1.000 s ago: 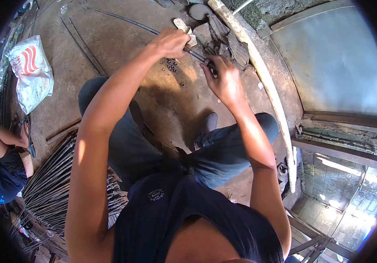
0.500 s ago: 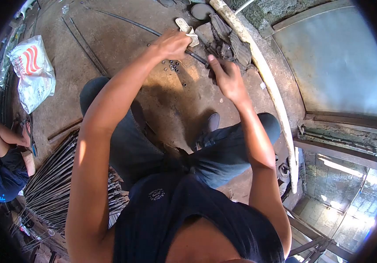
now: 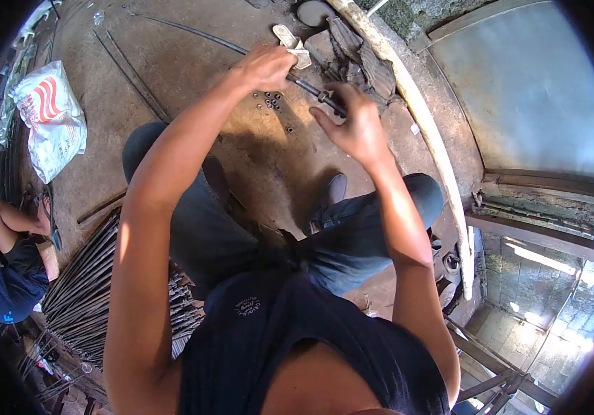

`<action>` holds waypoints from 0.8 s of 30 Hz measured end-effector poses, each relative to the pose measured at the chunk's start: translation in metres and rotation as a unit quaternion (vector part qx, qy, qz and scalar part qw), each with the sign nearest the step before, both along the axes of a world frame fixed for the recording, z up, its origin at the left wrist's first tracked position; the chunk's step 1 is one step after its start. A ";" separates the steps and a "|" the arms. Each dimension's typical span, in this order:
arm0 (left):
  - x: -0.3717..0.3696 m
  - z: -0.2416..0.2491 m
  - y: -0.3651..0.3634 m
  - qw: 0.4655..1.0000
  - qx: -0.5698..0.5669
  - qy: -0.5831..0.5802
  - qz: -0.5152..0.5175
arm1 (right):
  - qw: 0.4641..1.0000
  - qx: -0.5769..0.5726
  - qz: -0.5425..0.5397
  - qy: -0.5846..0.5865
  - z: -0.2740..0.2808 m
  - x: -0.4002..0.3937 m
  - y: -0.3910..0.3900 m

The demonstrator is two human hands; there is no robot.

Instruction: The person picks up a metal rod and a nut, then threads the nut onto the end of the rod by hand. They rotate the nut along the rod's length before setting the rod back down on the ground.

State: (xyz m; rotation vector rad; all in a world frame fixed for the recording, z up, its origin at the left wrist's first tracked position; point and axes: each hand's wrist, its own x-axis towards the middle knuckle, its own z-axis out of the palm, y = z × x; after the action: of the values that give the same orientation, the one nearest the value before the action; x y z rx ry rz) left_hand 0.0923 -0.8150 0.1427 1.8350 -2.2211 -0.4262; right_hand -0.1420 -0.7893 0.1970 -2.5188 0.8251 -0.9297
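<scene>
A long dark metal rod (image 3: 217, 41) runs from the upper left toward the right. My left hand (image 3: 266, 68) is closed around it near its right end. Just right of that grip, a small nut-like collar (image 3: 324, 97) sits on the rod. My right hand (image 3: 356, 126) is at the rod's end, its thumb apart from the curled fingers; the rod end lies in the gap between them. Whether those fingers press on the rod is partly hidden. Several small nuts (image 3: 269, 102) lie on the floor below my left hand.
A pale sandal-like piece (image 3: 300, 57) and dark scraps (image 3: 352, 52) lie beyond my hands. A pale pole (image 3: 425, 117) curves along the right. Left are a white sack (image 3: 51, 117), a bundle of rods (image 3: 89, 283) and another seated person (image 3: 13, 270).
My right thumb has come off the rod and spread away, while the fingers have curled over the rod's end, exposing the collar. My left hand keeps its grip.
</scene>
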 end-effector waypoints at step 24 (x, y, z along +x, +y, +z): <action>0.045 0.071 0.009 0.971 -0.199 0.122 0.043 | 0.647 0.669 -0.195 -0.309 -0.145 -0.040 -0.115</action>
State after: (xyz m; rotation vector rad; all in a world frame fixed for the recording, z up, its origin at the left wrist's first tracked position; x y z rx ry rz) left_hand 0.1374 -0.8062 0.2134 1.5672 -1.8896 -0.1620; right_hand -0.1816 -0.9039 0.0523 -0.6692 1.1628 -0.7127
